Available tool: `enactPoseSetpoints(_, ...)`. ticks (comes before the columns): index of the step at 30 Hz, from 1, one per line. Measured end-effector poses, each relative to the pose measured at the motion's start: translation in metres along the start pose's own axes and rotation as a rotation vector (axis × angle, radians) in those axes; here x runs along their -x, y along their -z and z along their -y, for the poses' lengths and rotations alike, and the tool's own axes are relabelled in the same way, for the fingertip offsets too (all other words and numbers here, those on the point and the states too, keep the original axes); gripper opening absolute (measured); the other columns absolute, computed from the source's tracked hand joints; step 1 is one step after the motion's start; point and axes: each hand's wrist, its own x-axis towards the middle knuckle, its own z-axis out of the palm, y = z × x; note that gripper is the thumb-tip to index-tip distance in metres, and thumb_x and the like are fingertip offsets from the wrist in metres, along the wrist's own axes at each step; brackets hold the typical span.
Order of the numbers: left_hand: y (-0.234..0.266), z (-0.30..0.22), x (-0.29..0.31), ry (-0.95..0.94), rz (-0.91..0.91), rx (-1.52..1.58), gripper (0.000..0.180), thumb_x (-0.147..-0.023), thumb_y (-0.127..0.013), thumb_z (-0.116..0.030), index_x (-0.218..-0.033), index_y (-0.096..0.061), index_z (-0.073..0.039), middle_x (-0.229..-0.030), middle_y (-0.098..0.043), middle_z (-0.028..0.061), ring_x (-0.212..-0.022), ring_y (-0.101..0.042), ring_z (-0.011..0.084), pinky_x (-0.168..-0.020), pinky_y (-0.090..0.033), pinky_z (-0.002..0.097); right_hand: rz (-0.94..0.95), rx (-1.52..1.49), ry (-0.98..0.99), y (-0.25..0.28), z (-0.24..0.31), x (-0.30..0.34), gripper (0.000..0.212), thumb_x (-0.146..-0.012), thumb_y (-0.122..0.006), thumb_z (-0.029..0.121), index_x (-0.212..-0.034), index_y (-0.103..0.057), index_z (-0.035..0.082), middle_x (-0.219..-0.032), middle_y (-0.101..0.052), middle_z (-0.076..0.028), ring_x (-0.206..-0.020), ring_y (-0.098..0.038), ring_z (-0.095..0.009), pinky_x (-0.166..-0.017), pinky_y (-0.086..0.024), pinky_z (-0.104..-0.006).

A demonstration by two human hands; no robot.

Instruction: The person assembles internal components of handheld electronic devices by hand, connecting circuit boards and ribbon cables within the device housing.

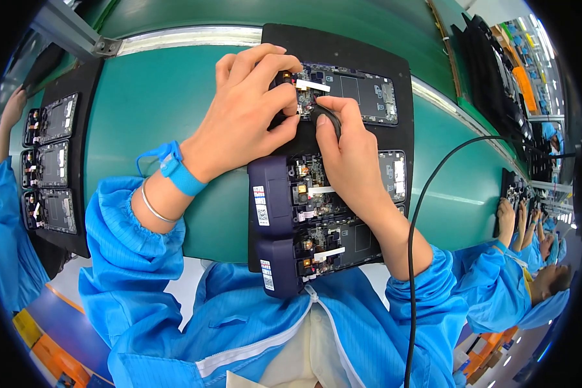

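Note:
An opened handheld electronic device [362, 90], its circuit board bare, lies farthest out on a black mat [385, 59]. My left hand [252, 107] is closed over its left end, fingers curled across the edge. In my right hand [352, 155] a small black rounded tool [328, 119] is pinched between thumb and fingers, touching or just over the board; its tip is hidden. A white strip [313, 86] crosses the board between both hands. Nearer to me, two similar opened devices lie partly under my right forearm, with dark purple end covers [269, 194] at their left.
Green bench [149, 97] surrounds the mat. At left, another black mat carries three opened devices [53, 165] beside a co-worker's arm [10, 113]. A black cable [427, 187] arcs along my right. Several co-workers sit at right. A blue strap [180, 169] circles my left wrist.

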Motion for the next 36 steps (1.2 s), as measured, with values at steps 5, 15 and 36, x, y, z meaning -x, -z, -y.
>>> enactPoseSetpoints(5,-0.004,0.002,0.001,0.001,-0.002,-0.009,0.021,-0.064,-0.071,-0.009,-0.069,-0.051,-0.011,-0.116,-0.055,0.0052,-0.120,-0.044,0.0296,-0.095,-0.030,0.0444,0.024,0.029,-0.041,-0.003,0.001,0.000,0.018,-0.091,-0.051,0.010,-0.106,-0.049,0.001,-0.082,-0.065,-0.017,-0.076,-0.065,-0.035,-0.066,-0.049,-0.0431)
enactPoseSetpoints(15,-0.001,0.002,0.000,-0.019,0.023,-0.013,0.019,-0.064,-0.071,-0.009,-0.070,-0.053,-0.011,-0.115,-0.056,0.0047,-0.120,-0.045,0.0291,-0.095,-0.030,0.0439,0.043,0.127,-0.018,-0.003,0.006,-0.001,0.017,-0.091,-0.052,0.011,-0.105,-0.050,0.001,-0.085,-0.066,-0.016,-0.076,-0.065,-0.034,-0.064,-0.049,-0.0421)
enactPoseSetpoints(36,0.002,0.001,0.000,-0.034,0.038,-0.019,0.019,-0.065,-0.070,-0.008,-0.070,-0.052,-0.011,-0.117,-0.055,0.0045,-0.119,-0.044,0.0281,-0.095,-0.028,0.0434,-0.001,0.163,0.075,-0.010,0.007,0.000,0.014,-0.090,-0.050,0.008,-0.102,-0.051,0.001,-0.073,-0.064,-0.012,-0.068,-0.062,-0.027,-0.072,-0.036,-0.0374)
